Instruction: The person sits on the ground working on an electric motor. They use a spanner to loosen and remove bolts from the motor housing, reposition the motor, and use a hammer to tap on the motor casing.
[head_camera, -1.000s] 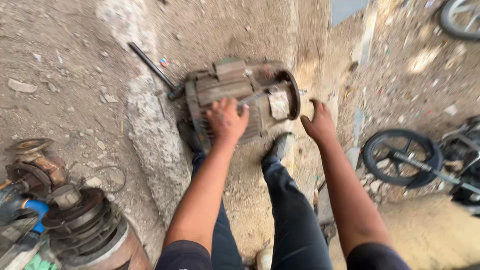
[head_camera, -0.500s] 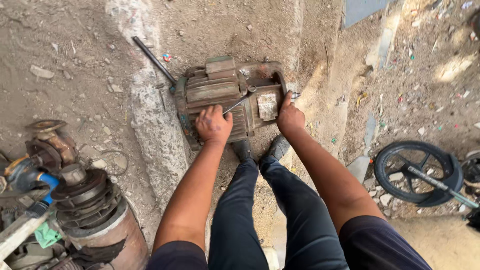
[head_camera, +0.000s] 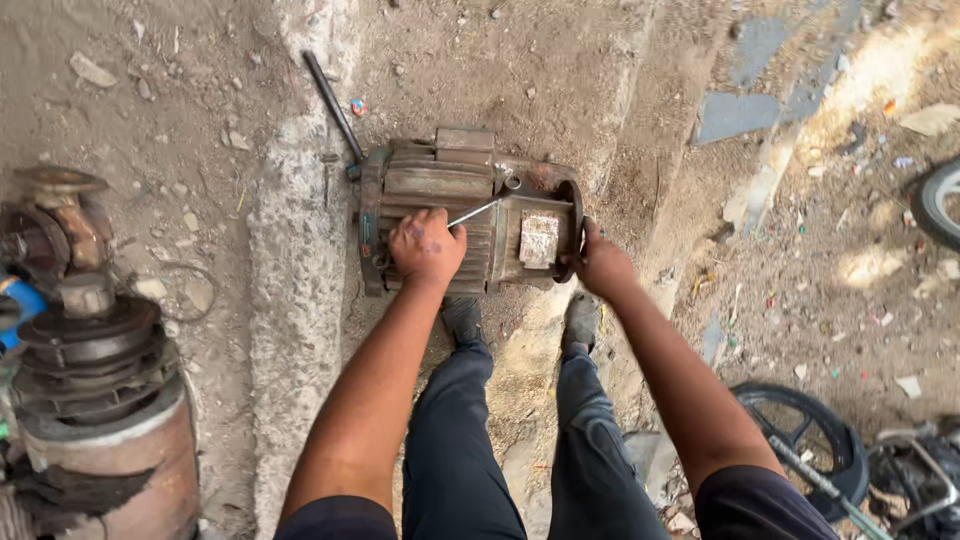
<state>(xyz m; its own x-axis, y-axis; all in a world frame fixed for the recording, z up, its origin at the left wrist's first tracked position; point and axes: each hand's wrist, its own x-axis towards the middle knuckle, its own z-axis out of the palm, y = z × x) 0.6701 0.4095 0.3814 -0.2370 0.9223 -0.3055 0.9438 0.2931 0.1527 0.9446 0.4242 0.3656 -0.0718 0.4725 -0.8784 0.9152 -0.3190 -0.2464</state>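
A rusty electric motor (head_camera: 470, 210) is laid on the dirt ground (head_camera: 560, 70), beside a concrete ridge (head_camera: 295, 250). Its ribbed body is pressed by the left hand (head_camera: 427, 247), which is closed around a thin metal rod (head_camera: 476, 212). The motor's end cover is gripped by the right hand (head_camera: 602, 265).

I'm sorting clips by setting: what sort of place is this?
Probably an outdoor repair yard or scrap area. A rusty electric motor lies on bare dirt ground, more old machinery stands at the left, and a wheel lies among litter.
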